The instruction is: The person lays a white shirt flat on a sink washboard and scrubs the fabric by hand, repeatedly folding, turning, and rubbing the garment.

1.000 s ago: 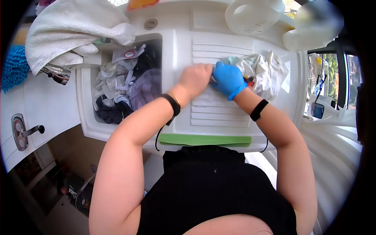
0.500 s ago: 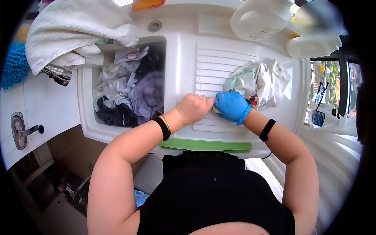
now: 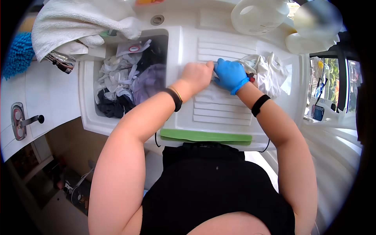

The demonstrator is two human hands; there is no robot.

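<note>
My left hand [image 3: 197,75], bare, is closed in a fist over the ribbed washboard [image 3: 222,111]. Right beside it, my right hand [image 3: 230,73] wears a blue rubber glove and is closed too. A white garment [image 3: 269,76] lies bunched on the right of the board and runs in under the gloved hand. A small red part [image 3: 251,77] of it shows by the glove's cuff. Between the two fists a little pale cloth shows; most of what the fingers grip is hidden.
Left of the board, a sink basin [image 3: 171,47] holds white, lilac and dark laundry. A white towel [image 3: 80,23] hangs over the tap at the back left. Plastic jugs [image 3: 258,17] stand at the back right. A green strip [image 3: 205,136] runs along the front edge.
Both hands have moved forward, away from my body, up the washboard, staying close together. The garment's left part has been drawn along with them. The view has shifted slightly.
</note>
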